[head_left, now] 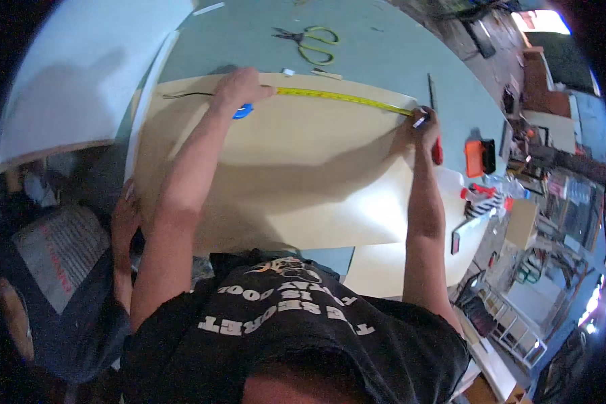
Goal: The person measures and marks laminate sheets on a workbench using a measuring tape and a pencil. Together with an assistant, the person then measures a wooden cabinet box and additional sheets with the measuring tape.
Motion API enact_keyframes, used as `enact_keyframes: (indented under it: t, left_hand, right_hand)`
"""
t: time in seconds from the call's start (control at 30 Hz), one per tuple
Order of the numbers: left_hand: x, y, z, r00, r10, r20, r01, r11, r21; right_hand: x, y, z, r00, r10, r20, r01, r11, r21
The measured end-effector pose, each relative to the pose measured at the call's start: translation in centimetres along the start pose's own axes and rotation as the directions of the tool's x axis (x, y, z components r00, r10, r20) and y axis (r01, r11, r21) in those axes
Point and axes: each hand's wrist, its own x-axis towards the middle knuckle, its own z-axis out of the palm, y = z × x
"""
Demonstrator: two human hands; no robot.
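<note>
A yellow tape measure (343, 98) was held taut along the far edge of a tan board (276, 175), its blue case clamped under the left hand (241, 87) and its tip pinned together with a marker by the right hand (425, 124); slippage of either end was judged liable to skew the mark.

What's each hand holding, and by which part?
Left hand grips the tape measure's blue case; right hand pins the yellow tape at its free end, with a marker.

Green-handled scissors (314, 43) lie near the far edge of the table (384, 60). An orange box (475, 158) sits by the right edge, a white board (81, 74) at the left.
</note>
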Motion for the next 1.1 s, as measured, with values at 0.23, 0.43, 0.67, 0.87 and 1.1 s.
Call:
enact_keyframes:
  t: [0.23,0.43,0.67,0.87,1.1]
  left_hand:
    - [0.9,-1.6,0.9,0.998,0.061,-0.026,-0.061,0.998,0.003]
    - [1.5,-1.0,0.8,0.998,0.039,-0.041,-0.036,0.996,0.077]
    - [0.9,-0.6,0.4,1.0,-0.015,-0.003,0.015,0.998,0.056]
    - [1.7,-0.9,1.3,0.996,0.065,-0.058,-0.063,0.997,0.047]
    - [0.7,-4.4,0.8,0.993,0.103,-0.054,-0.1,0.993,0.064]
  right_hand:
    - [0.2,0.3,0.9,0.994,0.087,-0.063,-0.09,0.995,-0.041]
    - [0.7,1.1,-0.1,0.996,-0.014,-0.087,0.011,0.999,-0.032]
    - [0.5,-0.2,-0.3,1.0,0.012,-0.016,-0.013,0.999,-0.034]
    - [0.8,0.2,-0.7,0.999,0.031,-0.042,-0.032,0.999,-0.028]
    - [-0.8,-1.7,1.6,1.0,-0.019,0.013,0.017,0.991,0.13]
